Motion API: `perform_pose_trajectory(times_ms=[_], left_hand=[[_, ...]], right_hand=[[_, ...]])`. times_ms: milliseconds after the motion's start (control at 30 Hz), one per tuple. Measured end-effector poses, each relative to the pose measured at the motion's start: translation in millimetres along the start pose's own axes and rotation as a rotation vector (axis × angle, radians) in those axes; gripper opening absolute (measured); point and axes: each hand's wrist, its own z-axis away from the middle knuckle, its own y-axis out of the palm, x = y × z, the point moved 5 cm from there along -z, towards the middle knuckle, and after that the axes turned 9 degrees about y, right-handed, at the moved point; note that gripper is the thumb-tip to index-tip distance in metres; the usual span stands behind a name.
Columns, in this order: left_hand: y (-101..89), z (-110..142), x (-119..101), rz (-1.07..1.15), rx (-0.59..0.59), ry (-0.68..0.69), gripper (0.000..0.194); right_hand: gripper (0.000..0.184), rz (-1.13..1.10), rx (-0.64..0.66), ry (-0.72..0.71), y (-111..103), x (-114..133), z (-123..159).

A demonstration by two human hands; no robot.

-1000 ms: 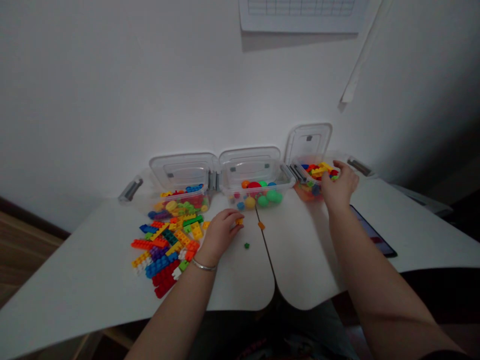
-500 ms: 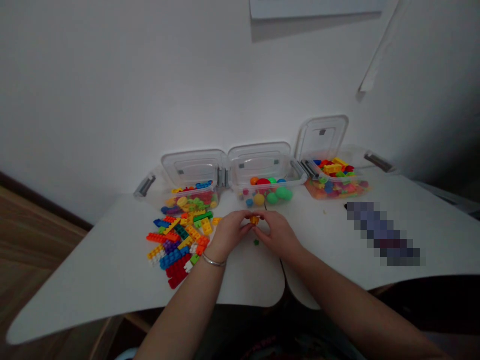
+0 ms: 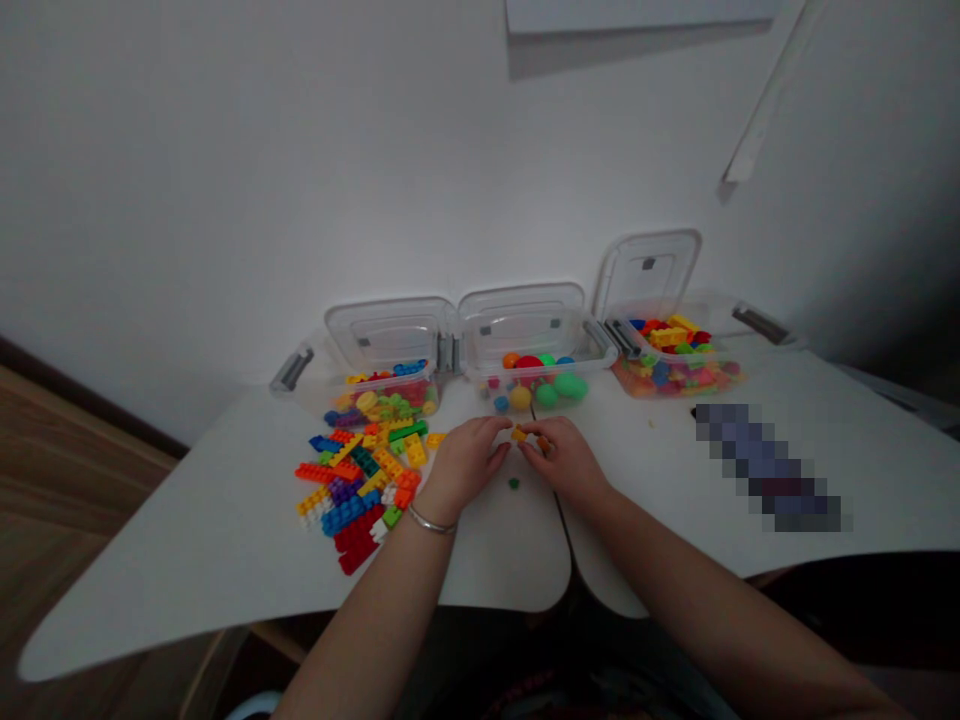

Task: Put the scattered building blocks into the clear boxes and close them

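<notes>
My left hand [image 3: 469, 460], with a silver bangle at the wrist, is over the middle of the white table, its thumb and forefinger apart and nothing clearly held. Opposite it, my right hand [image 3: 566, 462] is curled round a small orange toy brick [image 3: 543, 443]. Between the fingertips of both hands is a small yellow piece [image 3: 518, 434]; whether a finger touches it I cannot tell. A tiny green piece [image 3: 514, 483] lies on the table just below the hands. Left of my left hand spreads a pile of coloured toy bricks [image 3: 364, 462].
Along the wall stand three clear boxes with raised lids: a left box [image 3: 379, 385] with bricks, a middle box [image 3: 536, 372] with balls and rounded pieces, a right box [image 3: 671, 365] of mixed pieces. A pixelated object [image 3: 765, 470] lies at right. A seam splits the tabletop.
My hands have moved slightly apart. The orange piece that both sets of fingertips met on now shows as two bits, one in my right hand and one between the hands.
</notes>
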Motion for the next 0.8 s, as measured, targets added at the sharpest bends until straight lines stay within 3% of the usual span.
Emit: perform_pose_trajectory(times_ms=[133, 267, 400, 600, 800], left_hand=[[-10.3, 0, 4, -0.227, -0.013, -0.113, 0.029], [-23.5, 7, 6, -0.581, 0.028, -0.327, 0.025], [-26.6, 15, 9, -0.683, 0.103, -0.419, 0.028], [-19.4, 14, 13, -0.652, 0.172, -0.395, 0.03], [-13.3, 10, 13, -0.593, 0.197, -0.323, 0.024]], right_hand=[[0.017, -0.001, -0.027, 0.019, -4, -4, -3], [0.012, -0.038, -0.065, 0.035, -9, -5, -4], [0.017, -0.061, -0.181, 0.072, -26, -4, -7], [0.027, 0.017, -0.447, 0.006, -96, -2, -25], [0.03, 0.147, -0.733, 0.066, -175, -31, -54]])
